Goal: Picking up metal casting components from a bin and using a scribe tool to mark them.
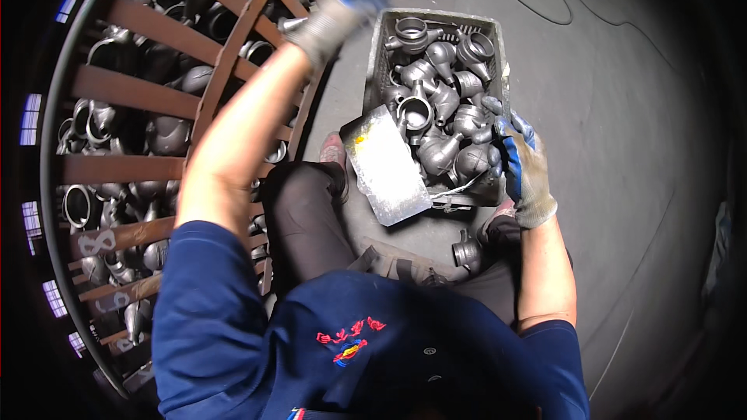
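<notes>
Grey floor [622, 187] spreads beneath everything, with a rust-brown barred metal cage [136, 93] toward 9 o'clock of the view, an open grey crate [436, 15] toward 1 o'clock, and a bright rectangular metal plate [389, 175] overlapping the crate's 7 o'clock corner. Near 12 o'clock the gloved left hand [346, 12] is motion-blurred, its grip unreadable, while toward 3 o'clock the gloved right hand [525, 152] curls over the crate's side, whether gripping anything I cannot tell. Hollow grey metal castings [440, 154] lie heaped inside the crate, with a lone casting [466, 253] at 4 o'clock.
</notes>
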Motion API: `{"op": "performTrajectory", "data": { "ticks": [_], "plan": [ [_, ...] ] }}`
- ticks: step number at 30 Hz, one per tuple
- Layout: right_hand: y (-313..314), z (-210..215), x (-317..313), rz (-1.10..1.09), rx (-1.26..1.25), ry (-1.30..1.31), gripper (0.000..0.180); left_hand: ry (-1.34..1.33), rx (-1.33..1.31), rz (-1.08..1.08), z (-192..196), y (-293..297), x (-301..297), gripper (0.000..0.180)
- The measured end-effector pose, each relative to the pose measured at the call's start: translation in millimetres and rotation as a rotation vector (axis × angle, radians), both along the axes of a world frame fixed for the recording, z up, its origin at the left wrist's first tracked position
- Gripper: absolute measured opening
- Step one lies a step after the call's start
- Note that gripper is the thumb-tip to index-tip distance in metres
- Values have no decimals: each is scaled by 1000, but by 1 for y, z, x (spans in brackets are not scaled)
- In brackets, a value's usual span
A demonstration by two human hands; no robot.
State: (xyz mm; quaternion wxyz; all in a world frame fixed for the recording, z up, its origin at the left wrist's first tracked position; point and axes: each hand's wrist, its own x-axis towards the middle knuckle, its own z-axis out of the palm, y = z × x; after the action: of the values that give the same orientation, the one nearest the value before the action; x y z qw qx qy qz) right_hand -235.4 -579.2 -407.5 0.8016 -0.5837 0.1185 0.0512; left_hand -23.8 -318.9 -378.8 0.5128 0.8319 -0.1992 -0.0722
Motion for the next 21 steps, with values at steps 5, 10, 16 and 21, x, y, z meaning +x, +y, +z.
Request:
{"op": "performTrajectory", "data": {
  "ticks": [5,10,16,21],
  "plan": [
    [3,18,-2,-23,-123,132,36,310,411,58,-168,-58,3,45],
    [7,26,4,-51,-90,208,35,313,628,33,-218,-83,11,57],
    [4,16,6,-70,-73,242,32,297,756,12,-215,-111,3,55],
    [1,7,7,-100,-88,216,29,126,699,-111,-173,-107,-25,44]
  ]
}}
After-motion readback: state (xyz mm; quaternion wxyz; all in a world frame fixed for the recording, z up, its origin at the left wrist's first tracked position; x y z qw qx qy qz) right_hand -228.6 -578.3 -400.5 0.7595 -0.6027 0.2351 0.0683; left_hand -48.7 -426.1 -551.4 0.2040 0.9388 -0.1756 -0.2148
